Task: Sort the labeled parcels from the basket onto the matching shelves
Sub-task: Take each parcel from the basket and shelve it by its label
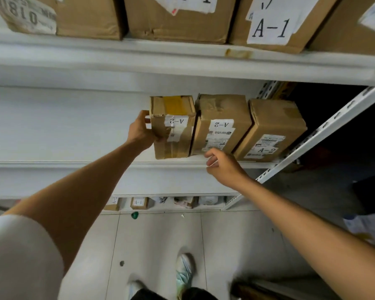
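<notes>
White metal shelving unit [63,126], 3 levels in view. Top level: row of large cardboard boxes, 1 of them the A-1 box [275,22] with a big paper label facing out.

Middle level: 3 cardboard parcels side by side at the right end, each labelled A-2.
- left A-2 parcel [173,126]: yellow tape on top, touching its neighbour
- middle A-2 parcel [221,124]: shipping label under the A-2 tag
- right A-2 parcel [273,131]: angled, next to the upright post

Left hand [140,132]: grips the left side of the left A-2 parcel, thumb up top, fingers wrapped at its lower corner; parcel sits on the shelf board.

Right hand [224,167]: fingers loosely curled, holds nothing, in front of the shelf edge below the middle A-2 parcel.

Bottom level: small A-1 box [139,202] among other items, too blurred to name. Green object [135,215] on the tiled floor just in front
</notes>
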`<state>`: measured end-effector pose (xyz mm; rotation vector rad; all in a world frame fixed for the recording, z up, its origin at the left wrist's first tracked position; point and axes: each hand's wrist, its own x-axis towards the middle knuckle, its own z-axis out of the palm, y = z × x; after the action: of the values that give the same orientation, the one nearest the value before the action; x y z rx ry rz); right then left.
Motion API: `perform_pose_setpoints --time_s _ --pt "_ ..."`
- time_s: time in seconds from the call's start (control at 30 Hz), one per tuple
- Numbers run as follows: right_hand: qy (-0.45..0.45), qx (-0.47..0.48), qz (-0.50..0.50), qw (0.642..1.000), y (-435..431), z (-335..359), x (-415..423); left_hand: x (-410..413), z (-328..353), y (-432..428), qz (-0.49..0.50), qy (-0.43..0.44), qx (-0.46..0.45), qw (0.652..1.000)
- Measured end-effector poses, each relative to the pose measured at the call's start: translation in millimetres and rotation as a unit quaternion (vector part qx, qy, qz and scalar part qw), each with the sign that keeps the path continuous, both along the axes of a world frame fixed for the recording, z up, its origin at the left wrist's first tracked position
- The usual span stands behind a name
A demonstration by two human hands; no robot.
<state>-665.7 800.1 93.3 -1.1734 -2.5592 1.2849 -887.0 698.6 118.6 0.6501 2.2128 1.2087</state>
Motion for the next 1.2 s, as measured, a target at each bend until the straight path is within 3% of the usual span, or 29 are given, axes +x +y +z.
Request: perform_pose_setpoints --time_s 0.33,0.63,0.87,1.0,1.2 --pt "-0.017 0.000 0.115 0.993 -14.9 10.2 -32.2 -4.8 -5.4 -35.8 0.014 -0.043 -0.030 0.999" --pt "0.016 0.066 0.301 0.951 -111.4 50.4 -123.6 -8.8 18.9 -199.6 0.017 0.152 -0.197 0.968" --pt "0.022 0.117 0.495 0.861 -261.1 92.6 -178.4 31.8 63.1 -383.6 0.170 0.163 -0.244 0.941" --pt "0.079 0.140 0.587 0.793 -374.5 114.4 -181.5 87.1 79.9 -489.8 0.295 0.139 -0.250 0.912" --pt "0.118 0.145 0.753 0.631 -546.0 126.6 -141.2 206.2 77.7 -619.8 0.451 0.084 -0.276 0.845"
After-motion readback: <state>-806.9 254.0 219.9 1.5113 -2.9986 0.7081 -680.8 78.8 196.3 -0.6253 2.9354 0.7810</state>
